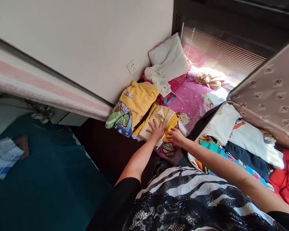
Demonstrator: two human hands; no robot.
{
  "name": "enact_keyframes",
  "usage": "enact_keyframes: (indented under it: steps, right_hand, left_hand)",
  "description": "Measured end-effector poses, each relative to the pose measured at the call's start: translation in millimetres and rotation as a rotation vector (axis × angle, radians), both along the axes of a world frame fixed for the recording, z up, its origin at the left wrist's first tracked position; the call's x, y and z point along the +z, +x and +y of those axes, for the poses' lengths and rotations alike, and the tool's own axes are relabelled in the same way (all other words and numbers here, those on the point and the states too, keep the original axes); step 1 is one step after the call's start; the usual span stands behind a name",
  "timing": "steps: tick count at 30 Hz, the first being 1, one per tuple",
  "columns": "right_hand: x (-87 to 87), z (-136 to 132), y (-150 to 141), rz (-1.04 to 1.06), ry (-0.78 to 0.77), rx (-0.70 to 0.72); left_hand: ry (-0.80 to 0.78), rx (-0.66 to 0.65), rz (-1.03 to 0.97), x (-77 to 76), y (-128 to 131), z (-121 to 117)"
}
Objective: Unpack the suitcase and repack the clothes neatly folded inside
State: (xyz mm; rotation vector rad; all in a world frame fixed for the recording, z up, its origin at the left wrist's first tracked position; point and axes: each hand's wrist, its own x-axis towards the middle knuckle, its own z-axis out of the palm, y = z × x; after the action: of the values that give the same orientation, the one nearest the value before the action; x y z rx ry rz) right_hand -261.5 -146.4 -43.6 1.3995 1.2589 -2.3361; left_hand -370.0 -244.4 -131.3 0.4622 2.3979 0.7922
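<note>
My left hand (156,129) lies flat, fingers spread, on a folded cream cloth (159,118) on the pink bed sheet (192,98). My right hand (175,136) rests beside it with fingers curled on the yellow edge of the same folded pile (171,124); whether it grips the fabric is unclear. A folded yellow garment with a green cartoon print (131,107) lies just left of the pile.
A white pillow (170,56) and a patterned cloth (159,78) lie by the wall. An open fabric suitcase (267,93) holds folded white, navy and striped clothes (240,134). A crumpled beige cloth (209,78) sits in sunlight. A teal bed (45,179) is at left.
</note>
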Motion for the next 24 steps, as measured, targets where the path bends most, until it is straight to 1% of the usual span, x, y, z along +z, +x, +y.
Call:
enact_keyframes:
  steps: [3,5,7,8,9,11,13,14,15,16,17,19,20,22,24]
  right_hand:
    - [39.4,23,42,0.054,-0.106,-0.048]
    - [60.9,44,83,0.135,-0.123,-0.095]
    - [74.5,65,135,0.185,-0.081,-0.186]
    - [78.3,74,163,0.18,-0.047,-0.254]
    - [80.2,82,193,0.154,-0.015,-0.332]
    - [79.9,94,251,0.069,0.038,-0.503]
    - [75.9,101,303,-0.017,0.064,-0.675]
    - [73.2,103,325,-0.047,0.067,-0.75]
    - [70.4,103,343,-0.063,0.062,-0.814]
    - [67.5,103,359,-0.069,0.052,-0.868]
    - [64.8,101,371,-0.069,0.041,-0.912]
    - [60.1,97,385,-0.046,0.022,-0.97]
    - [58.2,94,388,-0.027,0.016,-0.986]
    - [55.2,89,388,0.007,0.004,-1.003]
    - [52.7,83,384,0.046,-0.011,-1.002]
  left_hand:
    - [-0.178,-0.078,0.002,16.5,-2,0]
    - [-0.242,-0.126,0.027,29.8,-3,2]
    - [-0.257,-0.176,0.117,44.3,-5,7]
    - [-0.226,-0.195,0.187,52.4,-4,12]
    - [-0.158,-0.213,0.266,61.3,-2,19]
    - [0.065,-0.269,0.411,80.6,11,40]
    - [0.299,-0.393,0.487,99.2,39,71]
    - [0.379,-0.481,0.499,106.5,58,89]
    - [0.417,-0.583,0.496,111.8,79,109]
    - [0.416,-0.686,0.493,114.4,103,130]
    - [0.376,-0.8,0.489,114.3,127,150]
    - [0.213,-0.981,0.502,106.3,172,186]
    - [0.105,-1.043,0.511,99.4,191,200]
    - [-0.115,-1.103,0.527,83.1,220,223]
    - [-0.305,-1.09,0.527,68.1,235,236]
